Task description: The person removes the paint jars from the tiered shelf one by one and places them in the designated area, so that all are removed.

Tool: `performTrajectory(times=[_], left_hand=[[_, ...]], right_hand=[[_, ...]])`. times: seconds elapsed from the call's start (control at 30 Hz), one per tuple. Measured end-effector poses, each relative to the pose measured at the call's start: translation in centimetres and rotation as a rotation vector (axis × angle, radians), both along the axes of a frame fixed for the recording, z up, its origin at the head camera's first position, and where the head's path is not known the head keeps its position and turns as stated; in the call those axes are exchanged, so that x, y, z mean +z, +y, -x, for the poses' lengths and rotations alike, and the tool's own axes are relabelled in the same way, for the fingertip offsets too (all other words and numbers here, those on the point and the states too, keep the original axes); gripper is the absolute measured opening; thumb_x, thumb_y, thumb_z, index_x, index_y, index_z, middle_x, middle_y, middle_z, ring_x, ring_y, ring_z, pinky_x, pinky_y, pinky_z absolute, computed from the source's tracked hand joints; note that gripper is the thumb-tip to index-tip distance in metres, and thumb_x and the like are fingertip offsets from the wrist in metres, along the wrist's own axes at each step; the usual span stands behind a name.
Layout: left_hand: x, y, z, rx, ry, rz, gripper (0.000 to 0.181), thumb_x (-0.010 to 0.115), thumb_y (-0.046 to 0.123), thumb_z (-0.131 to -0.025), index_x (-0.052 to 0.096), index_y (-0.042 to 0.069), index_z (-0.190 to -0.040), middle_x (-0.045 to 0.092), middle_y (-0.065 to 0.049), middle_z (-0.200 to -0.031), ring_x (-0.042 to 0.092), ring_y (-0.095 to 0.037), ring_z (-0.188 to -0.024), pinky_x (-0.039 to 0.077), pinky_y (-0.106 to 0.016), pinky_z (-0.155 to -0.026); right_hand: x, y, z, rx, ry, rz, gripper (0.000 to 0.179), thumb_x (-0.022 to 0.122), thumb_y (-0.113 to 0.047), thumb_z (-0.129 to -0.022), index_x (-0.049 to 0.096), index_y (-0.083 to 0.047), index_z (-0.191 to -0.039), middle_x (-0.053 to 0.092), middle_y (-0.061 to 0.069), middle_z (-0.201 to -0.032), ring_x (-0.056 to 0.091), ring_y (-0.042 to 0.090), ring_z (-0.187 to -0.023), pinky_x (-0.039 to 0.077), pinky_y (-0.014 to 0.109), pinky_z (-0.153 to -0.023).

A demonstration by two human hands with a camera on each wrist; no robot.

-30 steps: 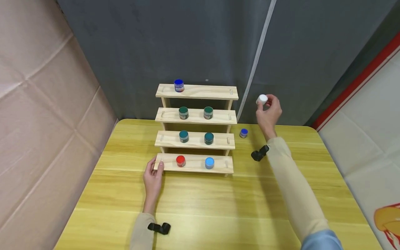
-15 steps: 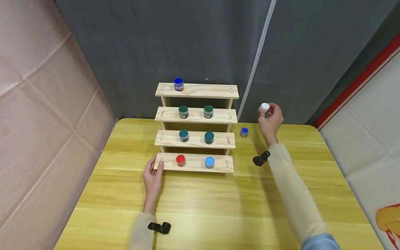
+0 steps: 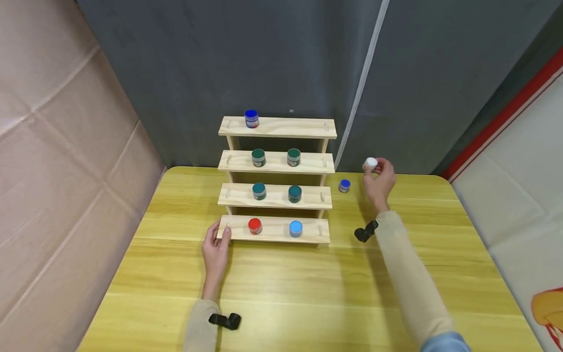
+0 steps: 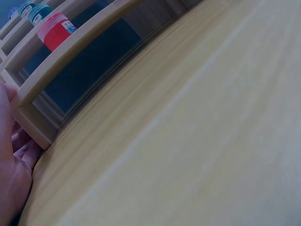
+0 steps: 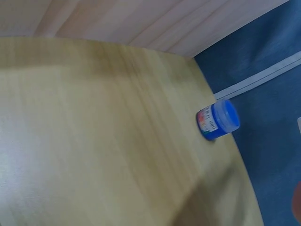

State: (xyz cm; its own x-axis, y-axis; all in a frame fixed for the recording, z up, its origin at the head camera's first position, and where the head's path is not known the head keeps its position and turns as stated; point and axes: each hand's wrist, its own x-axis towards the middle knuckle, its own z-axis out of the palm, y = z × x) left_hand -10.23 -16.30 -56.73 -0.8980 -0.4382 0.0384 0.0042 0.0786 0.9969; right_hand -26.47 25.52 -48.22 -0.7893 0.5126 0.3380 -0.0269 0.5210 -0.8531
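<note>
My right hand [image 3: 380,186] pinches a small white paint jar [image 3: 370,164] between thumb and fingers, above the table's back right edge. A blue paint jar [image 3: 344,186] stands on the tabletop to the left of that hand; the right wrist view shows the same blue jar [image 5: 217,120] with its label. My left hand [image 3: 214,254] grips the left end of the lowest step of a four-tier wooden display rack [image 3: 274,234], thumb on top. That step bears a red paint jar [image 3: 254,226] and a light blue one [image 3: 295,229].
Two dark green jars [image 3: 258,157] stand on the second tier from the top, and two teal jars [image 3: 259,191] on the tier below. One blue jar [image 3: 251,119] is on the top tier's left. A grey curtain [image 3: 220,58] hangs behind the wooden table [image 3: 281,293].
My right hand has come down toward the table's back edge, still holding the white paint jar. My left hand keeps its grip on the rack.
</note>
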Motion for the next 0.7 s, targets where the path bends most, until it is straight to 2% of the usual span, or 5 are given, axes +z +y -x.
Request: performTrajectory(times=[0.27,0.33,0.53,0.7], left_hand=[[2.9,0.7,-0.9,-0.021,0.039,-0.018,0.043,0.063,0.003,-0.104,0.053,-0.014,-0.143,0.063,-0.041,-0.133,0.064,0.008,-0.087,0.055,-0.009,-0.078],[2.5,0.6,-0.8,-0.02,0.035,-0.022,0.044,0.062,0.003,-0.105,0.053,-0.013,-0.144,0.062,-0.04,-0.134,0.064,0.009,-0.089,0.055,-0.008,-0.08],[-0.2,-0.1,0.0,-0.012,0.046,-0.015,0.044,0.064,0.009,-0.106,0.054,-0.007,-0.146,0.065,-0.035,-0.136,0.065,0.009,-0.09,0.055,-0.008,-0.08],[-0.5,-0.2,0.1,-0.006,0.046,-0.017,0.044,0.065,0.012,-0.105,0.057,-0.004,-0.145,0.067,-0.032,-0.135,0.066,0.006,-0.091,0.055,-0.009,-0.079]], right_hand=[[-1.4,0.0,-0.5,0.005,-0.044,0.045,0.035,0.068,-0.008,-0.099,0.061,0.009,-0.129,0.064,0.028,-0.127,0.061,0.037,-0.116,0.051,0.046,-0.11],[-1.8,0.0,-0.7,0.007,-0.064,0.054,0.035,0.068,-0.008,-0.099,0.061,0.009,-0.129,0.065,0.027,-0.127,0.061,0.037,-0.117,0.05,0.047,-0.11],[-3.1,0.4,-1.0,0.028,-0.143,0.075,0.037,0.068,-0.011,-0.1,0.061,0.005,-0.134,0.066,0.025,-0.133,0.063,0.038,-0.124,0.05,0.047,-0.114],[-3.8,0.6,-1.6,0.057,-0.189,0.09,0.038,0.068,-0.012,-0.101,0.061,0.004,-0.135,0.066,0.025,-0.136,0.063,0.037,-0.129,0.051,0.047,-0.116]])
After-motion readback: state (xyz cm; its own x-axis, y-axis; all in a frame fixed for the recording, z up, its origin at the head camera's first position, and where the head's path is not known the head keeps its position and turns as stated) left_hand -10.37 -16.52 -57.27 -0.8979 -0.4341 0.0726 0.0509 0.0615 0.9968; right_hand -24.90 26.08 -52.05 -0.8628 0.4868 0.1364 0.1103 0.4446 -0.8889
